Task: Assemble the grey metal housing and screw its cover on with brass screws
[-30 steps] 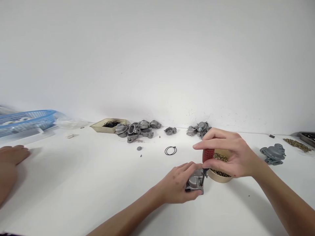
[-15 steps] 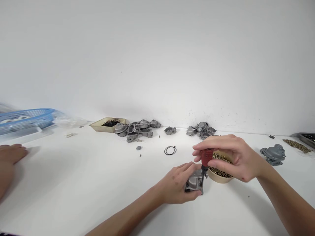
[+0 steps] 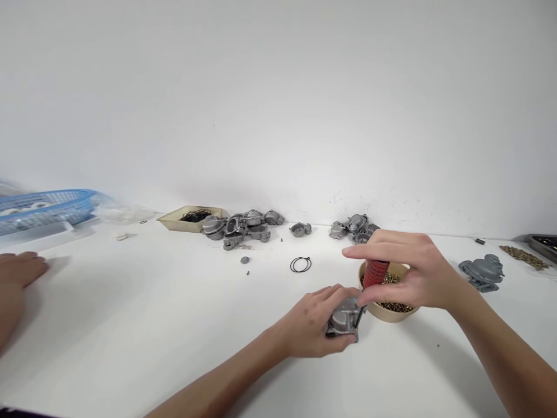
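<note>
My left hand (image 3: 319, 322) is closed around a grey cast-metal housing (image 3: 346, 317) and steadies it on the white table. In my right hand (image 3: 411, 270) is a screwdriver with a red handle (image 3: 375, 273), gripped between thumb and fingers just above the housing's right side. Its shaft and tip are hidden behind the thumb and the housing. Right behind the tool stands a round tan bowl (image 3: 391, 316) of brass-coloured screws (image 3: 394, 296). Black rubber rings (image 3: 300, 265) lie farther back on the table.
Grey metal parts (image 3: 239, 225) are piled by the wall, beside a tray (image 3: 178, 220) of black rings. More castings (image 3: 354, 227) lie to their right. An assembled grey unit (image 3: 483, 271) sits at right. At left are a blue basket (image 3: 73, 209) and another person's hand (image 3: 21, 270).
The screwdriver has shifted up and right, away from the housing's front corner, and its shaft is now hidden. My left hand still holds the housing in nearly the same place.
</note>
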### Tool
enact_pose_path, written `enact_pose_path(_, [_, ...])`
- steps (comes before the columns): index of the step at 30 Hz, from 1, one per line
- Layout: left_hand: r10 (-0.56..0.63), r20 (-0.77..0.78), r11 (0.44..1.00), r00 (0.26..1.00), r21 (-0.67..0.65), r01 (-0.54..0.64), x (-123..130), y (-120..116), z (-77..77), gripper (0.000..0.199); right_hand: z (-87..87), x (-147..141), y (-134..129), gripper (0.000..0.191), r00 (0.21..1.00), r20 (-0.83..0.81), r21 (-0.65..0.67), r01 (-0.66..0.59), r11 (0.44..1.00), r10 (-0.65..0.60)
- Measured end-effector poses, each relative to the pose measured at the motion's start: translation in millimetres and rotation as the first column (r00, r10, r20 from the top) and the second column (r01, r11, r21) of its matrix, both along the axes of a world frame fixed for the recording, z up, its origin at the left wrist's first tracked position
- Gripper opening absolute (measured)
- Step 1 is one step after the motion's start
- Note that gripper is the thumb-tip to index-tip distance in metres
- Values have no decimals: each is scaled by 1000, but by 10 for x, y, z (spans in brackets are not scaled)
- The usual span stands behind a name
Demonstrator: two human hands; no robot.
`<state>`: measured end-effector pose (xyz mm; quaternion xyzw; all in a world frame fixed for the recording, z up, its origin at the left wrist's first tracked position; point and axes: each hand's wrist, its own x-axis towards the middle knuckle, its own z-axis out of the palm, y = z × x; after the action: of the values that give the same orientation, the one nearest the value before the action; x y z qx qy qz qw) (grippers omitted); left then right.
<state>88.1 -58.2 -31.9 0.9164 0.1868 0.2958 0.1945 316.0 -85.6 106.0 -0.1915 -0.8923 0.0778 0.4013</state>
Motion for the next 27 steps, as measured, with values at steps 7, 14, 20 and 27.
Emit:
enact_pose_path(7, [10, -20, 1000, 1000, -17, -11, -8, 13, -25, 52, 16, 5, -45, 52, 991, -16, -229, -130, 965, 130])
enact_pose_path(14, [-3, -2, 1000, 1000, -29, 3, -6, 12, -25, 53, -9, 0, 4, 39, 999, 32, 47, 18, 999, -20])
enact_pose_path(20, [20, -51, 1000, 999, -4, -20, -11, 15, -20, 54, 53, 5, -22, 32, 992, -33, -172, -128, 977, 124])
enact_pose_path(27, [1, -12, 1000, 1000, -22, -1, -7, 19, -36, 54, 8, 10, 29, 30, 999, -18, -67, -48, 997, 47])
